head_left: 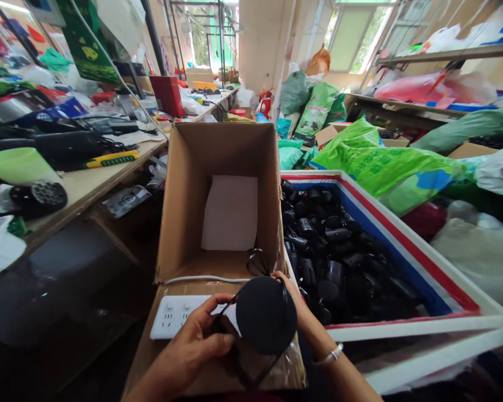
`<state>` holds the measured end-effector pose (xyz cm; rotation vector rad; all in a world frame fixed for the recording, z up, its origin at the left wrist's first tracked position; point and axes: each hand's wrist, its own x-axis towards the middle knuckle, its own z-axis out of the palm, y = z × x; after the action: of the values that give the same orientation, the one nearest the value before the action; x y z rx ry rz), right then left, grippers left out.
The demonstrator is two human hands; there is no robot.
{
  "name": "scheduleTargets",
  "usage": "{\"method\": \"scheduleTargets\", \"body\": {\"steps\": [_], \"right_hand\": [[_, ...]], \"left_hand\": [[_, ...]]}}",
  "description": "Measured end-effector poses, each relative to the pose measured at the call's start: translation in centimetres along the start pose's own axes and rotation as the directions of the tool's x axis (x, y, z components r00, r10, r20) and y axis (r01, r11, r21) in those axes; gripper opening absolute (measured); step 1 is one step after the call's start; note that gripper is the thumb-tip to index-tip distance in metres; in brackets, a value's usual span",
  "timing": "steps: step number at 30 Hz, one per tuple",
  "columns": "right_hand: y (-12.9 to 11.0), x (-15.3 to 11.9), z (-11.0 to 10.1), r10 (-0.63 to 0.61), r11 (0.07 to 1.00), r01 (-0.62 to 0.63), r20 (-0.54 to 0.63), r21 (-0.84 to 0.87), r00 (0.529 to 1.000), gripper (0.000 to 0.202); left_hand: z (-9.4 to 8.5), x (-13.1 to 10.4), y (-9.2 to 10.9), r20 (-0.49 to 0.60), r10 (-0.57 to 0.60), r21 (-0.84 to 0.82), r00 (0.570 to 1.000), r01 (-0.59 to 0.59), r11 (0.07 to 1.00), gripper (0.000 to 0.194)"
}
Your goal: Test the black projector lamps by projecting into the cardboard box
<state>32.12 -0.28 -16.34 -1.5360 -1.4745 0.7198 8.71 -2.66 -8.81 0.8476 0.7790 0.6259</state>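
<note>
A black, round-faced device (266, 315) with a thin black cord is held up over the cardboard near my body. My right hand (294, 296) grips it from the right and behind, with most fingers hidden. Left of the device, my left hand (203, 338) has thumb and index finger closed on a strand of the black cord (221, 318). A small loop of cord (257, 261) sticks up above the device. Beneath and beside my left hand lies a white power strip (167, 318). Just beyond my hands stands an open cardboard box (220, 148) with a pale sheet (230, 212) inside.
To the right, a white-framed bin (406, 240) with red and blue lining holds many black cylindrical pieces (335, 234). A cluttered workbench (96, 181) runs along the left, bearing a yellow-black cutter (113, 159). Green bags (360, 148) lie behind the bin.
</note>
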Motion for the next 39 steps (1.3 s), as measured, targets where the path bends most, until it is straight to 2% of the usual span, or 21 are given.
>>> {"method": "scheduleTargets", "body": {"steps": [1,5,8,13,17,21,25,28,31,35,39], "right_hand": [[-0.1,0.2,0.1,-0.008,1.000,0.008,0.003,0.004,1.000,0.006],[-0.3,0.7,-1.5,0.005,1.000,-0.005,0.005,0.030,1.000,0.014],[-0.8,0.4,-2.3,0.042,0.996,-0.049,0.095,0.069,0.995,0.018],[-1.7,-1.0,-0.4,0.114,0.979,-0.148,0.222,0.140,0.968,0.025],[-1.3,-1.5,1.0,0.141,0.979,-0.170,0.225,0.111,0.964,0.028],[-1.2,-2.3,1.2,0.108,0.994,-0.110,0.170,-0.002,0.979,0.027],[-1.4,-3.6,1.6,0.020,0.991,-0.006,0.103,-0.134,0.994,0.024],[-1.1,-5.0,2.4,-0.045,0.976,0.061,0.080,-0.209,0.996,0.021],[-0.3,-6.1,3.5,-0.092,0.956,0.099,0.035,-0.275,0.995,0.023],[0.1,-6.5,4.0,-0.152,0.940,0.137,-0.024,-0.314,0.988,0.022],[0.4,-6.2,3.2,-0.199,0.938,0.197,0.023,-0.286,0.980,0.007]], "left_hand": [[-0.4,-0.4,0.4,0.006,0.006,-0.007,1.000,-0.006,1.000,0.055],[-2.3,-1.7,2.3,-0.018,0.101,0.001,0.995,-0.101,0.995,0.051],[-3.6,-2.3,3.6,-0.085,0.173,-0.001,0.981,-0.173,0.985,0.049],[-4.8,-2.3,4.1,-0.242,0.206,-0.002,0.948,-0.213,0.977,0.046],[-5.2,-2.1,3.2,-0.246,0.201,0.015,0.948,-0.204,0.979,0.042],[-5.3,-1.7,2.3,-0.238,0.214,0.042,0.947,-0.210,0.977,0.043],[-5.0,-1.2,1.9,-0.253,0.215,0.061,0.943,-0.206,0.977,0.044],[-5.0,-0.7,1.8,-0.232,0.199,0.035,0.952,-0.196,0.980,0.047],[-5.0,0.0,1.4,-0.263,0.219,0.014,0.940,-0.223,0.975,0.049],[-4.8,1.4,0.7,-0.266,0.282,0.011,0.922,-0.290,0.957,0.046],[-4.6,2.4,0.2,-0.209,0.311,0.010,0.927,-0.316,0.949,0.045]]}}
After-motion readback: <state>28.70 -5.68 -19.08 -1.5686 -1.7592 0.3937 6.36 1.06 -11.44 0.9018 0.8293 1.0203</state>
